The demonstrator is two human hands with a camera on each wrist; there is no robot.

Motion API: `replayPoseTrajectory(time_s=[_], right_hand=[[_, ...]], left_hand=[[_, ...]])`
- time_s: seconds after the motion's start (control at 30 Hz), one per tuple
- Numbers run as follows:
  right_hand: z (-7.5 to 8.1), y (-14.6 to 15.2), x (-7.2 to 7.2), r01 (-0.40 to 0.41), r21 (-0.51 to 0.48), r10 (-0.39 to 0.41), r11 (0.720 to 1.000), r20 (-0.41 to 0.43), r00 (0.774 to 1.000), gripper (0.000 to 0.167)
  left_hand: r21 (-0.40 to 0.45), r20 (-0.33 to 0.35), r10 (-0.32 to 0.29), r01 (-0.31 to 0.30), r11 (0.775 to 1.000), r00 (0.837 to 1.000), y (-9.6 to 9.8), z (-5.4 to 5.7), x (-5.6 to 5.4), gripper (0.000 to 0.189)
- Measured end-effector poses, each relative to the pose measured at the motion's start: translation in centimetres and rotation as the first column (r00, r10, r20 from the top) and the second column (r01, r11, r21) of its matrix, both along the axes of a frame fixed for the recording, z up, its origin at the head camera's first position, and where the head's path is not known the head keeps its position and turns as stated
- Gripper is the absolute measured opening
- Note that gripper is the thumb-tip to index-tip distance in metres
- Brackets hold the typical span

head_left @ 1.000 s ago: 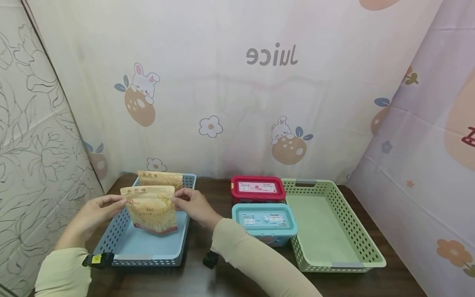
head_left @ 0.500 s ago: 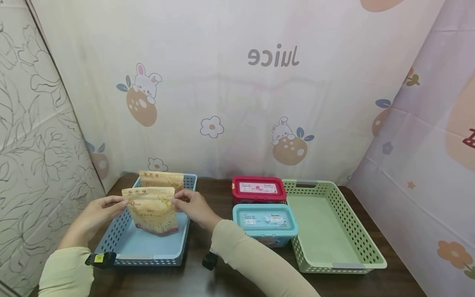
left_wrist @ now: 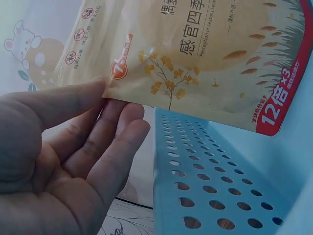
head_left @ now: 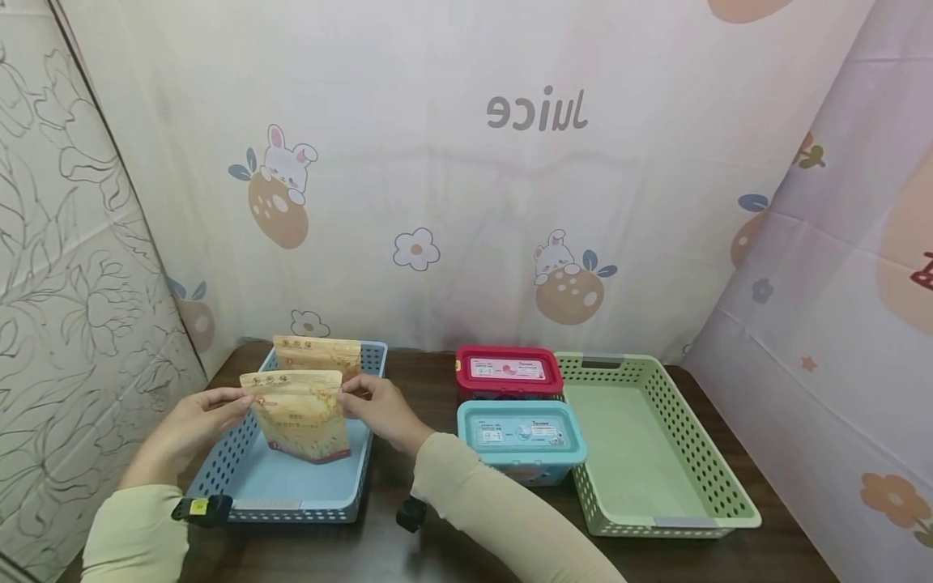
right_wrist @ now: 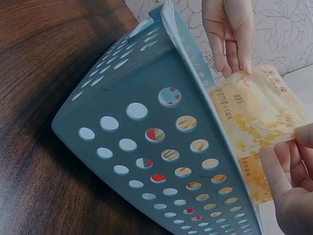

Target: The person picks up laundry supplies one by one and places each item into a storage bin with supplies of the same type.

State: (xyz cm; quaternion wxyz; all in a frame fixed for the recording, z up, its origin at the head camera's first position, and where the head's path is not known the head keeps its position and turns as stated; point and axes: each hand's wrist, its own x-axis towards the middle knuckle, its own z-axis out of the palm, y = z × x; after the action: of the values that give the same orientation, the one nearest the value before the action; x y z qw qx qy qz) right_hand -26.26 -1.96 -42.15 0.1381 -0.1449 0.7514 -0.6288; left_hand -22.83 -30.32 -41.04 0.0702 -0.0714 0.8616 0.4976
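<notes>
Front pouch: we see this yellow pouch roughly upright within the blue basket, nearer us than the rear pouch.
Left hand: the left hand pinches the front pouch's left edge near the top.
Right hand: the right hand pinches its right edge, so we count both grips as narrow and holding.
Change: over the last second the front pouch has dropped slightly, uncovering a little more of the rear one; both pinches remain.
Meaning: we judge this to be careful lowering or settling.
Pouch bottom: we cannot tell whether it touches the basket floor.
Basket edges: our hands come in over opposite side walls, with the pouch between.
Room: blue floor shows in front of the pouch; dark table separates this basket from the red-lidded box and turquoise box, which sit beside the green basket.
</notes>
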Motion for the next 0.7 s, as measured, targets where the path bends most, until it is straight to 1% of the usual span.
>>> replayPoseTrajectory(time_s=[0.17, 0.4, 0.57, 0.7], right_hand=[[0.06, 0.1, -0.01, 0.001, 0.006, -0.001, 1.0, 0.012, 1.0, 0.01], [0.32, 0.19, 0.09, -0.012, -0.006, 0.012, 1.0, 0.02, 1.0, 0.013], [0.25, 0.19, 0.08, -0.01, 0.006, 0.009, 1.0, 0.029, 1.0, 0.014], [0.21, 0.18, 0.09, -0.007, 0.026, 0.007, 1.0, 0.021, 1.0, 0.013]], left_hand=[[0.005, -0.002, -0.008, 0.008, 1.0, 1.0, 0.12, -0.04, -0.09, 0.069], [0.012, -0.019, -0.032, 0.032, 0.999, 0.999, 0.31, 0.0, 0.11, 0.07], [0.007, -0.005, -0.022, 0.022, 1.0, 1.0, 0.39, 0.12, 0.21, 0.073], [0.012, -0.006, -0.034, 0.034, 0.999, 0.999, 0.41, 0.23, 0.33, 0.074]])
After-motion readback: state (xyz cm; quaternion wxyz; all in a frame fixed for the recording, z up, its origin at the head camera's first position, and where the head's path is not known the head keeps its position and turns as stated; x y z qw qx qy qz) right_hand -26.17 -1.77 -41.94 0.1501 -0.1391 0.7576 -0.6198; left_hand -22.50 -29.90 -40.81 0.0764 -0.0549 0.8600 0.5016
